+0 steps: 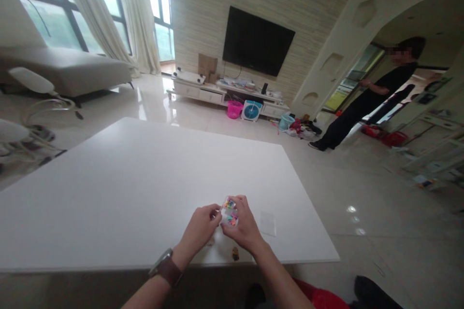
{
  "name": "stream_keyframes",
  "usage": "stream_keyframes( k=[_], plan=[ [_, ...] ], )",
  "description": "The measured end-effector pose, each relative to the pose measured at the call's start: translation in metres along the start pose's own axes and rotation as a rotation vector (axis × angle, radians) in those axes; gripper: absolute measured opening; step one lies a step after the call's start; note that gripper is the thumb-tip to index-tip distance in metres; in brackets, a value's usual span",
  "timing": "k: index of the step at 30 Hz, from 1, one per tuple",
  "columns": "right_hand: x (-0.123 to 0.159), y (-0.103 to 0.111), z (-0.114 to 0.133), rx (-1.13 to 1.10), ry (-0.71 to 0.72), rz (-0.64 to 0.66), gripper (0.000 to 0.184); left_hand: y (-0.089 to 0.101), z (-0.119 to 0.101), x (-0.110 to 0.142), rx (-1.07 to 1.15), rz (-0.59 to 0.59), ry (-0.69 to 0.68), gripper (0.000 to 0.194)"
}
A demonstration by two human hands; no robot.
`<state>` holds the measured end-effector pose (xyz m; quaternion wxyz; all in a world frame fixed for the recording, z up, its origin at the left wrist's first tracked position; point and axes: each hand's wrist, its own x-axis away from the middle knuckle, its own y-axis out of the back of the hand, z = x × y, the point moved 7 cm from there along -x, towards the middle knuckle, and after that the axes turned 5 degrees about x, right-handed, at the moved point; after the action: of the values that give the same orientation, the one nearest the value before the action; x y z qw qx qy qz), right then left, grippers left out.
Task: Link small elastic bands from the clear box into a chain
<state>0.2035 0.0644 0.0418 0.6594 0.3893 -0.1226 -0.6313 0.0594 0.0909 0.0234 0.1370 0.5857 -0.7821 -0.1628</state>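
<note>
A small clear box (229,212) holding several tiny coloured pieces is tilted above the white table (155,183). My right hand (243,226) is closed around its right side, thumb below and fingers above. At the box's left edge, my left hand (205,221), with a watch on the wrist, has thumb and fingers pinched together; what lies between them is too small to tell. A little dark brown and yellow figure (235,253) rests near the table's front edge. Half hidden under my left hand is a small pale brown thing (210,241). To the right lies a flat clear square piece (268,223).
Beyond the table, a low TV cabinet (192,92) stands under a wall screen (258,41), with a pink basket (234,109) and a blue fan (251,110) before it. A person (369,96) stands at the right. White chairs (32,81) are on the left.
</note>
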Motion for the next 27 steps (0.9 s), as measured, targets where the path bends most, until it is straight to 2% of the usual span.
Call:
stream_keyframes(
  k=[13,27],
  plan=[
    [0.0009,-0.0049,-0.0033,-0.003,-0.020,0.014,0.066,0.0020,-0.0059,0.0021,-0.130,0.016,-0.027,0.027],
    [0.0020,-0.0071,-0.0060,0.035,-0.016,0.026,0.070,0.0023,-0.0082,0.0018,-0.167,0.024,-0.030,0.026]
  ],
)
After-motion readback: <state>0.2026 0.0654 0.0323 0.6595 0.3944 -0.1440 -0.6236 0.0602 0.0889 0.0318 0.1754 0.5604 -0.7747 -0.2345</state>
